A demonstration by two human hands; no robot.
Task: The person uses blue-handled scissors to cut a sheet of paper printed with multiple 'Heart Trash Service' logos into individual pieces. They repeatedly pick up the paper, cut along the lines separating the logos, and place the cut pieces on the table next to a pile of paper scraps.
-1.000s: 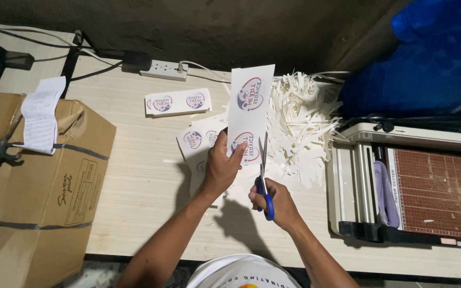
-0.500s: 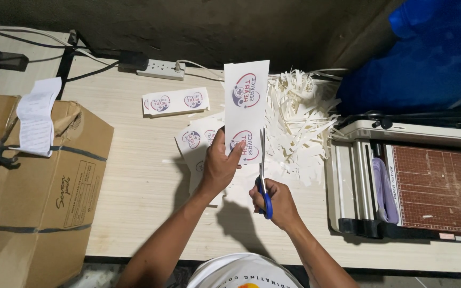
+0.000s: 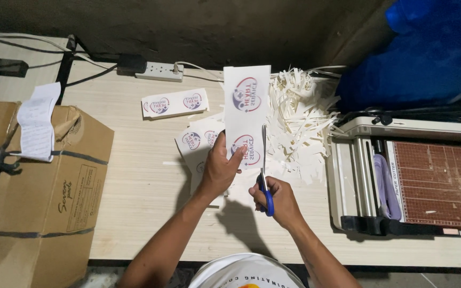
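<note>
My left hand (image 3: pixel 221 169) grips the lower end of a tall white paper strip (image 3: pixel 247 104) printed with two round red-and-blue logos, holding it upright above the wooden table (image 3: pixel 145 186). My right hand (image 3: pixel 277 200) holds blue-handled scissors (image 3: pixel 264 181); their blades point up along the strip's right edge. Under the hands lie more printed strips (image 3: pixel 194 141) in a loose stack.
A pile of thin white paper offcuts (image 3: pixel 300 120) lies right of the strip. A paper trimmer (image 3: pixel 412 178) stands at the right, a cardboard box (image 3: pixel 33 181) at the left, a lone printed strip (image 3: pixel 175 103) and a power strip (image 3: pixel 159 71) at the back.
The strip and both hands have stayed almost in place; the scissor blades have crept slightly upward along the strip's right edge.
</note>
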